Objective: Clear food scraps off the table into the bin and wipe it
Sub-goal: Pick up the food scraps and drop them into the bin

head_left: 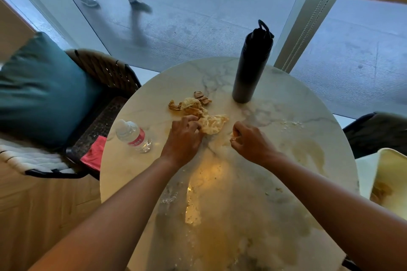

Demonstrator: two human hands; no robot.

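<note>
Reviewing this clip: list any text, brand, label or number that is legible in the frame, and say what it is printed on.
Plastic water bottle, lying on the marble table: its red label carries white lettering, but it is blurred and turned away, so it cannot be read.
Black flask, standing upright on the table: no visible text.
Nothing else in the frame shows any words or numbers.

The plastic water bottle has a red label with white lettering too blurred to read.

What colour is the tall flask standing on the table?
Dark grey to black, matte, loop lid: tall flask, clearest in the head view.
</note>
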